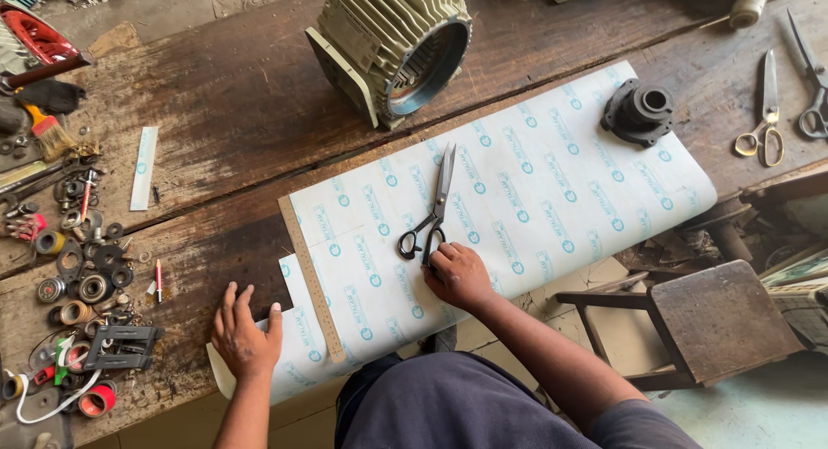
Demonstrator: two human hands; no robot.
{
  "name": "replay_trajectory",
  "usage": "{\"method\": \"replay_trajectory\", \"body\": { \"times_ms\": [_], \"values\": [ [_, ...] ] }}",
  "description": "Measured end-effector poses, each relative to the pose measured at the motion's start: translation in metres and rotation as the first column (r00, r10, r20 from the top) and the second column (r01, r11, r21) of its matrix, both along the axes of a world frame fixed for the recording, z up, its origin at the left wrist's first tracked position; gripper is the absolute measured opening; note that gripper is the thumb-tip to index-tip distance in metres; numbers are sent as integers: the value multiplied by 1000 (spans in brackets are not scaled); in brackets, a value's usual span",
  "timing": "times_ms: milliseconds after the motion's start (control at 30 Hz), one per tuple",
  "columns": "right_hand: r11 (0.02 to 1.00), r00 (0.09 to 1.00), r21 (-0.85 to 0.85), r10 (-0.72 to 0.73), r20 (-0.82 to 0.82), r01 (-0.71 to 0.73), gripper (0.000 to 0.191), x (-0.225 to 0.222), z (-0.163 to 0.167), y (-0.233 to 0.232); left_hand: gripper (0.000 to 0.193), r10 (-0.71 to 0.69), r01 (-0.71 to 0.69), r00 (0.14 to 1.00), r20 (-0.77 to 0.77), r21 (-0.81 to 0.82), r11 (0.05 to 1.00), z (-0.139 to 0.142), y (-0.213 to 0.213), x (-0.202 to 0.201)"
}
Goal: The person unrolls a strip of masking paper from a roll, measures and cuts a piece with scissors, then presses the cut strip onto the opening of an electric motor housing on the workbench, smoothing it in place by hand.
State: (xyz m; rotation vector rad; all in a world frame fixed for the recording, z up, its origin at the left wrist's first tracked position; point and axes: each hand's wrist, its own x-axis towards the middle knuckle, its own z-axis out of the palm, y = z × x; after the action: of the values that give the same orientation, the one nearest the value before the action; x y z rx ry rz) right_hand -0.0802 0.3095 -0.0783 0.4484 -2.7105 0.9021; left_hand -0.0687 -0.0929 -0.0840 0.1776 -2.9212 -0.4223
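A large white sheet with blue printed marks lies across a worn wooden workbench. Black-handled scissors rest on the sheet, blades pointing away from me. My right hand lies on the sheet with its fingers touching the scissors' handle loops. My left hand presses flat, fingers spread, on the sheet's near left corner. A brown ruler lies along the sheet's left edge between my hands.
A finned motor housing stands at the back. A black round part sits on the sheet's far right. Two more scissors lie at right. Bearings, rings and small parts crowd the left. A wooden stool stands lower right.
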Motion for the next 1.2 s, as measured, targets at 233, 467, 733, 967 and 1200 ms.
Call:
{"method": "replay_trajectory", "body": {
  "times_ms": [233, 467, 733, 967, 1200],
  "values": [
    [1000, 1000, 13, -5, 14, 5, 18, 1, -1, 0, 60, -2, 2, 1000, 14, -9, 1000, 0, -1, 0],
    [999, 999, 44, -5, 44, 3, 17, 2, -4, -1, 60, 19, -19, 999, 42, -9, 1000, -4, -3, 1],
    [1000, 1000, 13, 1, -10, -1, 16, 1, -9, -1, 61, 56, -54, 994, 89, -25, 998, -2, -2, -1],
    [1000, 1000, 2, -9, -5, 9, 20, 2, -3, -6, 58, 15, -13, 999, -42, 53, 998, 2, -3, 2],
    [999, 1000, 44, -17, -11, 18, 21, 3, 4, -12, 57, 5, -2, 997, -82, 36, 999, 1, -7, 3]
  ]
}}
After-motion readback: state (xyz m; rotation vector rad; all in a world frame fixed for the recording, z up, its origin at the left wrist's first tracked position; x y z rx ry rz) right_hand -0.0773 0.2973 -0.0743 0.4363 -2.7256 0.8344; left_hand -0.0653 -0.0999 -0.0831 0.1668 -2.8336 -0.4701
